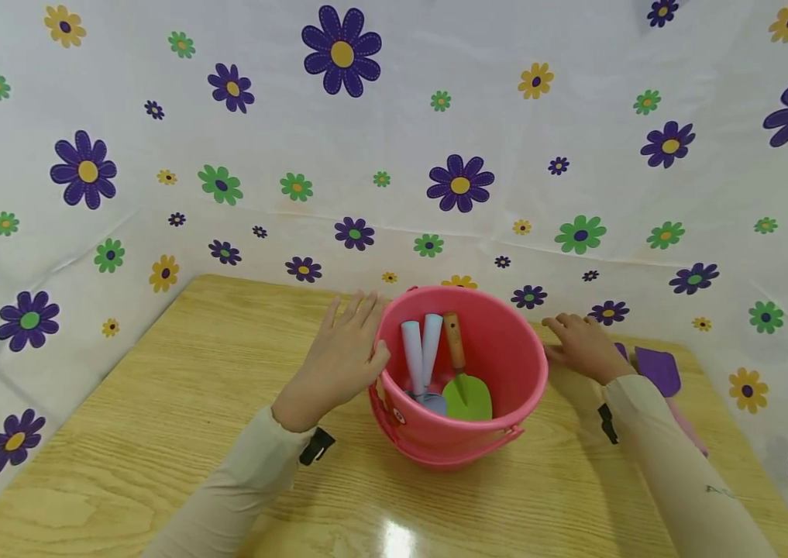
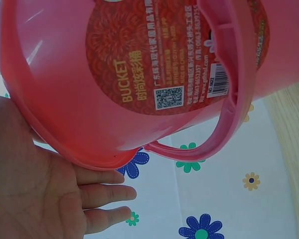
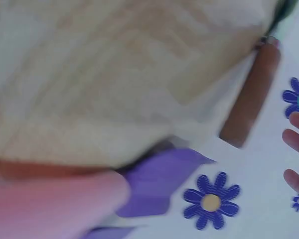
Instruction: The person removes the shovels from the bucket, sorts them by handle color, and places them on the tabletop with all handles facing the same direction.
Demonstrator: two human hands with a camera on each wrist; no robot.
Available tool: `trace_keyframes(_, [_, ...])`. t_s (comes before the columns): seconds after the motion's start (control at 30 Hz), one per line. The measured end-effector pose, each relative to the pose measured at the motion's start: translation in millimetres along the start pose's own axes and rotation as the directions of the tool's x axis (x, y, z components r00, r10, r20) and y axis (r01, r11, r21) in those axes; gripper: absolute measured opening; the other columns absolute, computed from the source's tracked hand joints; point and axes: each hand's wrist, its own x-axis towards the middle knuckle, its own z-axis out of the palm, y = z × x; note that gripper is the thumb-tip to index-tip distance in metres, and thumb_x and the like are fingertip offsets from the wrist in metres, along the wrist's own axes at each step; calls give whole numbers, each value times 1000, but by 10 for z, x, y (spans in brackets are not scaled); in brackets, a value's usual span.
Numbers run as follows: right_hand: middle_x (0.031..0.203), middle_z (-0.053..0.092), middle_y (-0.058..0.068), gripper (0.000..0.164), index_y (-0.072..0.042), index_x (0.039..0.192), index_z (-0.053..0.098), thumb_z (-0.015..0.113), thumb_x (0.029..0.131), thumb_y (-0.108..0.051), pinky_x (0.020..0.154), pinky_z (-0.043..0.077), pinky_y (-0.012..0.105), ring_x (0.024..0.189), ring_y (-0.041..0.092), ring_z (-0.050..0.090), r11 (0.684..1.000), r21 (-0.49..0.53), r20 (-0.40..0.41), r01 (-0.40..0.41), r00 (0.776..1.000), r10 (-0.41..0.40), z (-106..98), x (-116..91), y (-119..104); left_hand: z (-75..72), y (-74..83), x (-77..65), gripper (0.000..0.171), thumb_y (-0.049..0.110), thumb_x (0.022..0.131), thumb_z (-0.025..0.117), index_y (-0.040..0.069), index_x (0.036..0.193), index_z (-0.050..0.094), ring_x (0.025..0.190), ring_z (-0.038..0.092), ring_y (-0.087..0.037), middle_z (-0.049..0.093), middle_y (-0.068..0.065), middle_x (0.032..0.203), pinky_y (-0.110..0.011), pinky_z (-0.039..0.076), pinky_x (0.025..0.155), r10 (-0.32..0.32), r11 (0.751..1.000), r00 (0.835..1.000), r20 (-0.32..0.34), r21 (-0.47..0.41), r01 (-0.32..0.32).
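A pink bucket stands on the table, its handle hanging down at the front. Inside are two tools with pale blue handles and a green trowel with a wooden handle. My left hand rests against the bucket's left rim; its fingers are straight in the left wrist view. To the right of the bucket is my right hand, fingers loosely extended and holding nothing. Whether its thumb touches the rim I cannot tell. Beyond that hand lies a purple-bladed tool with a pink handle, partly hidden by the forearm.
The wooden table meets a white flowered cloth at the back and sides. A brown handle and a purple blade appear in the blurred right wrist view. On the bucket's side is a red label.
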Motion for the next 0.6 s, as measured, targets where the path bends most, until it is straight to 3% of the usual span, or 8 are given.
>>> trace_keyframes(0.13, [112,63,20,52,-4,121,58,68,83,-37,94,42,59,106,38,57,997,-67,-36,26,999,-28,-188,25,-24,2,2,2,63,28,91,44,4,147,28,145,17,-34,28,-14,154,-55,6,118,-1,1000,1000,-1,-3,1])
trace_keyframes(0.33, [106,64,18,44,-4,112,61,73,78,-30,91,45,57,102,36,59,976,-199,-145,94,982,-124,-426,74,-41,-2,2,4,62,27,91,44,4,147,29,145,19,-34,28,-15,154,-55,7,118,2,1000,1000,-2,0,-2])
trace_keyframes(0.47, [102,64,18,40,-4,106,61,75,76,-27,88,46,56,99,36,60,963,-225,-225,149,954,-200,-612,94,-78,-3,3,5,62,27,91,44,4,147,29,145,20,-35,29,-15,154,-55,7,118,0,1000,1000,1,2,0])
trace_keyframes(0.6, [98,65,18,37,-3,100,61,76,73,-23,84,47,54,93,36,60,934,-275,-295,228,904,-308,-830,136,-149,-6,4,8,62,27,92,44,5,147,28,145,19,-34,28,-14,154,-55,8,118,-3,1000,1000,6,-4,3])
